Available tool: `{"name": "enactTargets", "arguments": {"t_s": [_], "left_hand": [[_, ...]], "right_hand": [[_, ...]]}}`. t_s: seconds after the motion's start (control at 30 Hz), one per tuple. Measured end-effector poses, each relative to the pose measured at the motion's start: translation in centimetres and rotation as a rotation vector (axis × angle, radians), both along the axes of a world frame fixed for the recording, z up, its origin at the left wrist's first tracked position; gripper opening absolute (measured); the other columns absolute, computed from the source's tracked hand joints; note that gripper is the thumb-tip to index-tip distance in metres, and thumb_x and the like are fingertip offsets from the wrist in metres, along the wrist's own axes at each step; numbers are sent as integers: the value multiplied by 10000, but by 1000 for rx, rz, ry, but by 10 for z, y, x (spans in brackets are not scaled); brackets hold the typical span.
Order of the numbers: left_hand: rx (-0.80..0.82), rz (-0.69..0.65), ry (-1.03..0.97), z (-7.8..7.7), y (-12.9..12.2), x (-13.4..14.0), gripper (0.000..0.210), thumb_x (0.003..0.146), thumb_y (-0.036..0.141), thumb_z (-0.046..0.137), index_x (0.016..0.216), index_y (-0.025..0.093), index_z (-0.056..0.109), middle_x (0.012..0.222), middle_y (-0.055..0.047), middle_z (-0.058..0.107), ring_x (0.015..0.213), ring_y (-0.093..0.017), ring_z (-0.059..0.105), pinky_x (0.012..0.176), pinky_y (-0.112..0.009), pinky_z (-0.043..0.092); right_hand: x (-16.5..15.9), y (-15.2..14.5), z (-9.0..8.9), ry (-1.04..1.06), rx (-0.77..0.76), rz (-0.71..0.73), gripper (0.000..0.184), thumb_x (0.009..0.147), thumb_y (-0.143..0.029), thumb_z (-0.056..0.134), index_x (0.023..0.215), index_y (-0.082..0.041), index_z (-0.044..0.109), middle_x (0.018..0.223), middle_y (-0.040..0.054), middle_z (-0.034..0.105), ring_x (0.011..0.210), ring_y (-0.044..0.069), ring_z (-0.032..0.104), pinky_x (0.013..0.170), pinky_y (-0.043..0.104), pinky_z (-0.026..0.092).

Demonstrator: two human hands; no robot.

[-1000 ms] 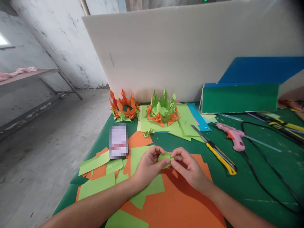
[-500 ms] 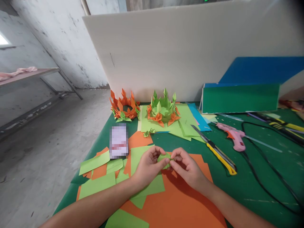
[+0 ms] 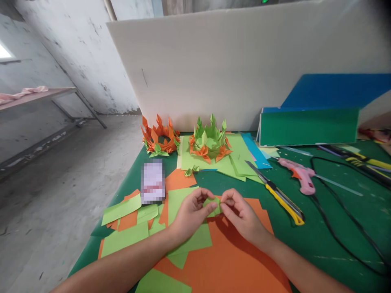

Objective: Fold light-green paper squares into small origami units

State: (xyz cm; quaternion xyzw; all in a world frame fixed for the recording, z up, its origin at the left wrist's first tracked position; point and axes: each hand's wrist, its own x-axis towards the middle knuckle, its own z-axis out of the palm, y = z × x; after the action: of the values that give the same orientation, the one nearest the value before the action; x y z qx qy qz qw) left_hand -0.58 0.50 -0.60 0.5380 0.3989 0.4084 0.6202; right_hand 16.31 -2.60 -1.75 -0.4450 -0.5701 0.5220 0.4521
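Note:
A small piece of folded green paper (image 3: 216, 206) is held up between both hands, above the orange sheet (image 3: 232, 256). My left hand (image 3: 194, 209) pinches its left side between thumb and fingers. At its right edge, the thumb and forefinger of my right hand (image 3: 240, 209) are closed on the paper. My fingers partly cover its folds. Under my left wrist lies a larger green sheet (image 3: 195, 236). Beyond the hands, a small green folded-paper flower (image 3: 191, 171) rests by an orange scrap (image 3: 180, 180).
Orange (image 3: 160, 136) and green (image 3: 210, 140) folded-paper crowns stand at the back. A yellow utility knife (image 3: 282, 199) with its blade out lies at right, near a pink glue gun (image 3: 301, 175) and its black cord. A blurred rectangular object (image 3: 152, 181) sits among cut papers (image 3: 125, 238).
My right thumb and fingertips have shifted slightly right along the green paper, so more of its right part shows. My left hand stays almost still.

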Motion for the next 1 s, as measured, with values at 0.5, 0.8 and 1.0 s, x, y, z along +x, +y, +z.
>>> {"name": "enactTargets", "arguments": {"t_s": [0.5, 0.8, 1.0], "left_hand": [[-67, 15, -133, -3, 1, 1, 343, 724, 274, 766, 1031, 216, 623, 770, 34, 566, 697, -102, 567, 682, -242, 504], [22, 33, -37, -5, 0, 2, 315, 754, 251, 716, 1060, 220, 644, 992, -39, 648, 921, -166, 612, 811, -278, 499], [53, 11, 30, -7, -3, 3, 280, 780, 224, 670, 1057, 217, 632, 1042, -56, 652, 984, -179, 602, 842, -286, 486]], "right_hand": [[4, 2, 2, 14, -33, -82, 157, 914, -376, 530, 1004, -248, 509, 746, -3, 664, 739, 178, 662, 677, 283, 511], [3, 5, 3, -169, 118, -178, 104, 877, -325, 578, 872, -221, 585, 881, 30, 601, 777, 168, 574, 703, 271, 481], [0, 6, 8, -153, 99, -145, 133, 872, -283, 560, 762, -211, 538, 747, 6, 537, 688, 156, 534, 620, 261, 443]]}}
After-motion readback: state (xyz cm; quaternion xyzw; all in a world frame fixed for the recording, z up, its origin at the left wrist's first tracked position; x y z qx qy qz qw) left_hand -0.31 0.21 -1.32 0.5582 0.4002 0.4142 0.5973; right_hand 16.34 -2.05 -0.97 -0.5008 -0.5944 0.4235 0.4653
